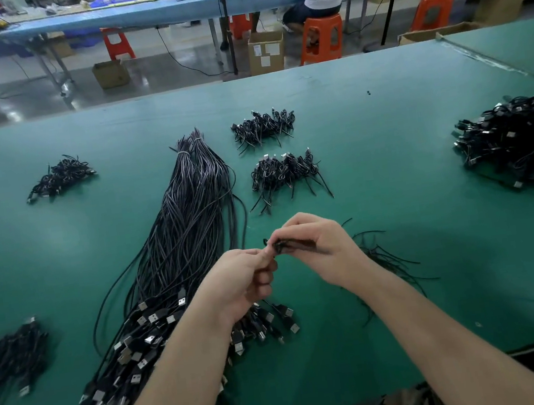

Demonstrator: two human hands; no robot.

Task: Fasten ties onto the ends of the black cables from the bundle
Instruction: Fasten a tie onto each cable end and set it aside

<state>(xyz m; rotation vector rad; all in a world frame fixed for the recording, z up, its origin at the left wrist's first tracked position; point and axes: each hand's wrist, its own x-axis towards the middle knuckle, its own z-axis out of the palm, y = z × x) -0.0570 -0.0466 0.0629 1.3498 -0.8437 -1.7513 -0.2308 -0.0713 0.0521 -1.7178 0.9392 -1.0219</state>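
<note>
A long bundle of black cables point(189, 219) lies on the green table point(389, 159), its USB plugs fanned out at the near left. My right hand point(319, 246) holds a small coiled black cable point(290, 246) above the table. My left hand point(245, 283) pinches the left end of that coil with curled fingers; whether a tie is between them is too small to tell. Loose black ties point(388, 261) lie on the table just right of my right wrist.
Small heaps of coiled cables sit at the back left point(60, 178), back middle point(264, 128) and middle point(284, 173). A large pile point(522, 141) fills the right side, another heap point(7, 358) the near left. A person sits on an orange stool beyond the table.
</note>
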